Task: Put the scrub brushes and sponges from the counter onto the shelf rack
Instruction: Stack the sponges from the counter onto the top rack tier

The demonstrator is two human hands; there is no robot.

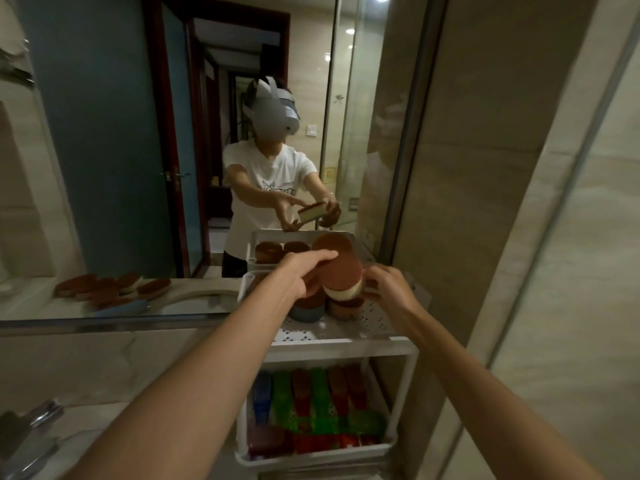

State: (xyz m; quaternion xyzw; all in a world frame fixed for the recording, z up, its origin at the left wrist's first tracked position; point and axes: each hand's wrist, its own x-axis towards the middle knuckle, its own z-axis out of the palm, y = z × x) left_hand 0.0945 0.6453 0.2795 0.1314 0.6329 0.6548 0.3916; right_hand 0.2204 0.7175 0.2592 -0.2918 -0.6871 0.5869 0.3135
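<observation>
Scrub brush [341, 268]: oval, brown bristle face up and tilted toward camera, cream body, gripped at both ends over the top tier of the white shelf rack [346, 341]. Directly below the grip: a blue-bodied brush [308, 311] and a tan-bodied brush [346, 308] on the perforated tier. Lower tier, well below: colourful sponges [318, 407] standing on edge.
</observation>
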